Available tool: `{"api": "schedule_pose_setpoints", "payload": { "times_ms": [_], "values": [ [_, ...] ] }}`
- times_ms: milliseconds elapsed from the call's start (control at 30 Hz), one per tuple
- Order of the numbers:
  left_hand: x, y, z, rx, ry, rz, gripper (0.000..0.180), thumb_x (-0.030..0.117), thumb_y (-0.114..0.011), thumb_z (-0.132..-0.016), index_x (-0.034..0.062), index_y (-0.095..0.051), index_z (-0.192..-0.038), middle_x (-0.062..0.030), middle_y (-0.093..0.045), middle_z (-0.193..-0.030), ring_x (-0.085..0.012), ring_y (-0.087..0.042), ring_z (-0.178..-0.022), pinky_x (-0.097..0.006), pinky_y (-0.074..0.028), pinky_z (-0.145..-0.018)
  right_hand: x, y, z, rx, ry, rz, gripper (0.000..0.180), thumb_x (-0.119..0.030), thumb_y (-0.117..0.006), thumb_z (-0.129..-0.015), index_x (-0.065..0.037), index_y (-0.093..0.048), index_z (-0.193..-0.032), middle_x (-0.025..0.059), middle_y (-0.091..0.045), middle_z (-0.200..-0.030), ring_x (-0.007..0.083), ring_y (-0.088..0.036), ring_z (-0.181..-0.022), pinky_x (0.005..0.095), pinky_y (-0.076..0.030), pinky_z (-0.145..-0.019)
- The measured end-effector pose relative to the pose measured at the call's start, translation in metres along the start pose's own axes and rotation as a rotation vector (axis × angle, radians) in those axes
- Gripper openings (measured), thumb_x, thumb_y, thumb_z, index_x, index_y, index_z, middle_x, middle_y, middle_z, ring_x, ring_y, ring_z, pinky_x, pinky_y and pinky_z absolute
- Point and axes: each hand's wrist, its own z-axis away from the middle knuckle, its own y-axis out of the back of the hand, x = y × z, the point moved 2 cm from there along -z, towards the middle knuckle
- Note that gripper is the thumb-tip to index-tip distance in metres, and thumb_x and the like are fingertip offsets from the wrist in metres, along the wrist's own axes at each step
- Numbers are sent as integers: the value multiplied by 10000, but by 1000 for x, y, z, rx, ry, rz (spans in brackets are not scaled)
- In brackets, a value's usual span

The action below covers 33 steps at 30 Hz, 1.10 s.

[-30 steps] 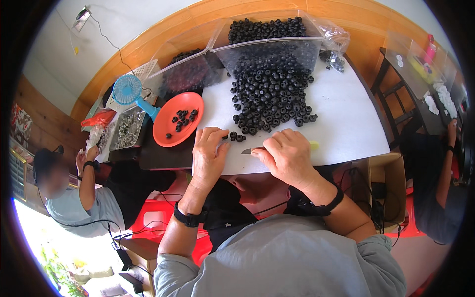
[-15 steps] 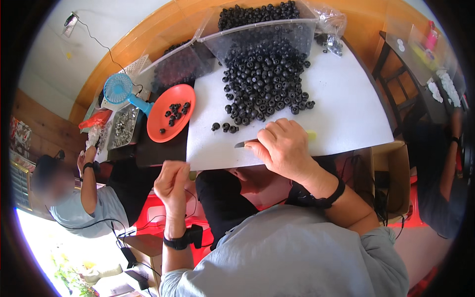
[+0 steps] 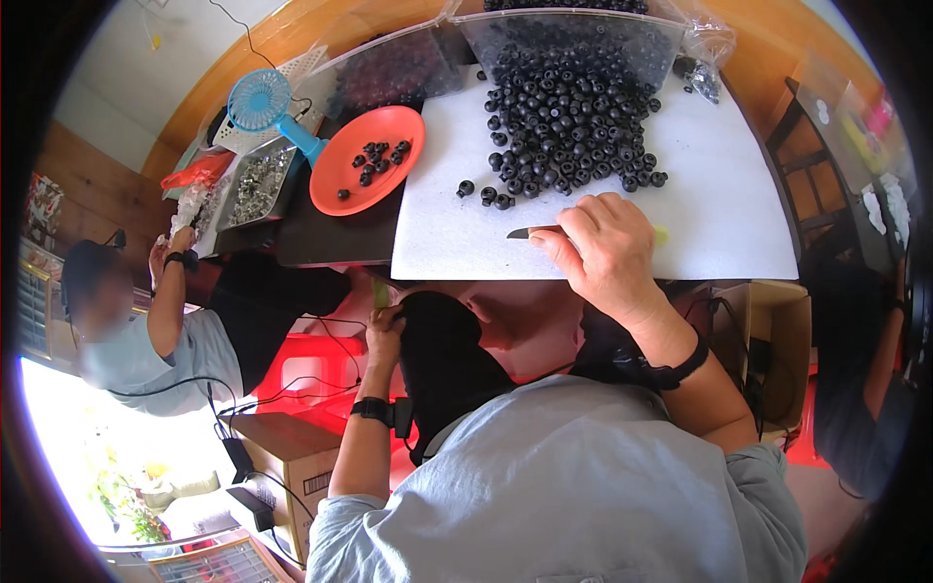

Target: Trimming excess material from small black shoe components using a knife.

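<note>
My right hand (image 3: 614,255) is closed round a small knife (image 3: 526,233) just above the white board (image 3: 466,248). Its dark blade points left, and a bit of yellow-green handle shows beyond the hand. Past the knife lies a heap of round black beads with holes (image 3: 573,126). A few loose black beads (image 3: 500,201) sit at the heap's near left. My left hand (image 3: 385,332) is low beside my knee, below the table edge, with fingers bent in; whatever it may hold is hidden. Close by it is a yellow-green strip (image 3: 380,291).
An orange plate (image 3: 389,185) holds several black pieces. Beside it are a blue fan (image 3: 260,100) and a metal tray (image 3: 238,219) of small shiny parts. Clear bins (image 3: 573,29) stand behind. Another person (image 3: 175,335) works at left; cardboard boxes (image 3: 292,437) flank me.
My left hand has dropped from in front of the board's edge to beside my knee. The view has shifted, so the table sits higher in it. My right hand still grips the knife.
</note>
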Motion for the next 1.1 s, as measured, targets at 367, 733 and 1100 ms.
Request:
{"api": "schedule_pose_setpoints", "payload": {
  "times_ms": [367, 733, 1100],
  "values": [
    [129, 50, 61, -719, 152, 172, 299, 218, -824, -855, 31, -790, -1085, -120, -743, -863, -169, -679, -783, -335, -544, -736, -1, 0, 0, -8, -5, 19, 323, -292, -802, -851, -108, -557, -749, 38, -525, -724, 248, -530, -693, 396, -393, -599],
    [130, -54, 36, -458, -526, -621, 265, 284, -830, -784, 56, -796, -915, -185, -764, -913, -361, -739, -901, -486, -586, -835, -3, -1, 0, -9, 5, 52, 314, -292, -789, -851, -113, -550, -752, 47, -517, -740, 261, -538, -711, 406, -407, -614],
    [140, -127, 22, -832, -548, -263, 290, 291, -723, -853, 83, -770, -1049, -228, -752, -981, -400, -738, -942, -494, -588, -796, -9, 5, 1, 12, -7, 55, 270, -287, -808, -835, -122, -597, -795, 29, -543, -776, 238, -549, -724, 386, -421, -641]
  ]
}}
